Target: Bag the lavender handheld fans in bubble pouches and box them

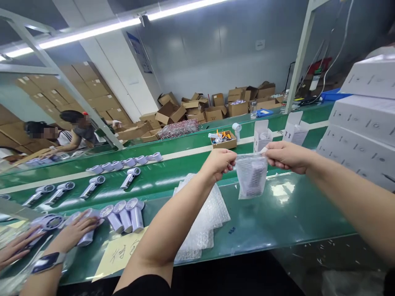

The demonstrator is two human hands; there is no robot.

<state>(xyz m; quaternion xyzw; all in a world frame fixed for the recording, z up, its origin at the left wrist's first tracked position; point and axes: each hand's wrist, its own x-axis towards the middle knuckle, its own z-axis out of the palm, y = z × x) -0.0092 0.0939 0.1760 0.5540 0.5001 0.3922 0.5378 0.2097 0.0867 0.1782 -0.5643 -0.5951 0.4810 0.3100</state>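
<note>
A bubble-wrap bag (pixel 243 185) hangs upright between my hands over the green bench, with a pale lavender item (pixel 256 176) inside, blurred by the wrap. My left hand (pixel 219 163) pinches the bag's upper left corner. At the upper right corner, my right hand (pixel 281 156) grips it with closed fingers. Beneath my left forearm lies a stack of flat bubble-wrap bags (pixel 205 218), partly covered by the arm. Several lavender handheld fans (pixel 135 213) lie left of that stack, on the bench.
A co-worker's hands (pixel 72 230) touch fans at lower left. More fans (pixel 92 186) lie along the green conveyor (pixel 160 181). Beyond my hands stand open white boxes (pixel 262 135) and a small carton (pixel 224 142) of parts. Stacked white boxes (pixel 364 135) rise at right.
</note>
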